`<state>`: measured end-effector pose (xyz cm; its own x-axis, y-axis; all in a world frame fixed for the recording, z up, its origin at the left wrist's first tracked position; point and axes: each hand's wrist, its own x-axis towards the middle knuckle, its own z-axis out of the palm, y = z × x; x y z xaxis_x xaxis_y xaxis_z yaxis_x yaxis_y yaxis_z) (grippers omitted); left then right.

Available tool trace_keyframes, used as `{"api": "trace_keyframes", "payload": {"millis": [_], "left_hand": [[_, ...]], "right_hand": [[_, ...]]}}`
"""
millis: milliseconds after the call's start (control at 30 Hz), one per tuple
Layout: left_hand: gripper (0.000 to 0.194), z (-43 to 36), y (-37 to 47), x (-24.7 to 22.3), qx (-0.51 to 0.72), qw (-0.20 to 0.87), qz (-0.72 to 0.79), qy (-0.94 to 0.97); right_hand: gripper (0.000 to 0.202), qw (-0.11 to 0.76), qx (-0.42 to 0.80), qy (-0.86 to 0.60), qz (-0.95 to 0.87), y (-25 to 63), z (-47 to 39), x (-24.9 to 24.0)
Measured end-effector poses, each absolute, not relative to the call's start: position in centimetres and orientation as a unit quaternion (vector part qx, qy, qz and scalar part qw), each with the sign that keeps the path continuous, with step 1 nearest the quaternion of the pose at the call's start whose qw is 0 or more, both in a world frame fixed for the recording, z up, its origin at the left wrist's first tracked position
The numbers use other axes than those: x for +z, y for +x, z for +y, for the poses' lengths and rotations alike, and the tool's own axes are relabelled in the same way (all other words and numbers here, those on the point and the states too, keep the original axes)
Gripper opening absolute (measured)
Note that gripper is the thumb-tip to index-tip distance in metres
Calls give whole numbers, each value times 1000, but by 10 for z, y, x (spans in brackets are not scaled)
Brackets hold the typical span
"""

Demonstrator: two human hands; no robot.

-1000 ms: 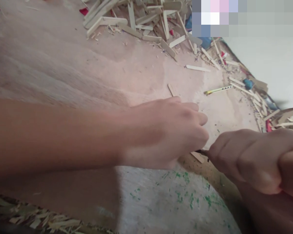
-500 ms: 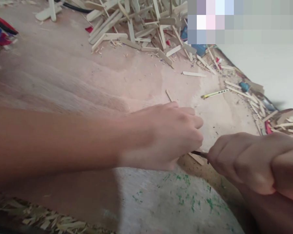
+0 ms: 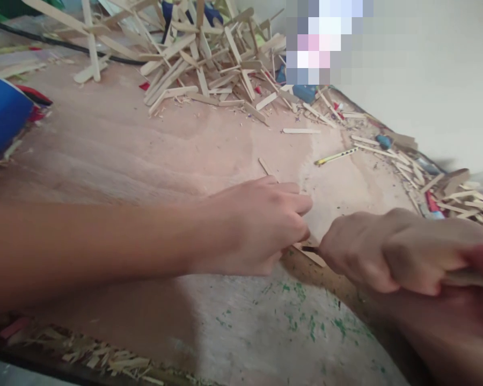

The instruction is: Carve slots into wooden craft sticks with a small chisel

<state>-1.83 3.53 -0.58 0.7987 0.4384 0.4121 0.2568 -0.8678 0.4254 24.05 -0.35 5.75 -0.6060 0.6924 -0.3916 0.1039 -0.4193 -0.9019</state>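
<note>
My left hand (image 3: 261,222) is closed and presses a flat wooden craft stick (image 3: 314,258) down on the board. One end of the stick pokes out above my knuckles, the other below my fingers. Closed in a fist, my right hand (image 3: 382,249) grips a thin dark-tipped tool (image 3: 310,249), and the rest of that tool is hidden in my fingers. The tip lies over or right beside the lower part of the stick; whether it touches, I cannot tell.
Crossed craft sticks (image 3: 201,59) lie heaped at the back. More sticks (image 3: 462,193) lie at the right edge. A yellow marked strip (image 3: 336,156) rests beyond my hands. At left sits a blue object (image 3: 4,115); wood shavings (image 3: 100,356) line the near edge.
The view has shifted, so the table's things appear lower and mostly further left. The dark tip now shows a small gap from my left fingers. Both hands keep their grip.
</note>
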Motion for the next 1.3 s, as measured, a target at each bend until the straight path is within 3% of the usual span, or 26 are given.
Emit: {"api": "trace_keyframes", "payload": {"millis": [167,433,633,1033,1200,1300], "left_hand": [[15,36,-17,-8,254,161,185,936],[20,35,-16,-8,252,163,190,935],[23,34,-19,-12,291,169,174,925],[30,27,-18,-1,266,183,197,926],[29,29,-20,2,249,191,197,929],[28,27,-19,3,244,190,198,930]], "right_hand": [[69,201,745,-401,-494,242,9,55],[70,214,734,-372,-526,232,11,55],[76,300,704,-321,-558,217,1,57],[63,418,769,-164,-455,211,13,32],[37,448,787,-136,-402,215,10,4],[36,449,798,-128,-381,218,12,-12]]}}
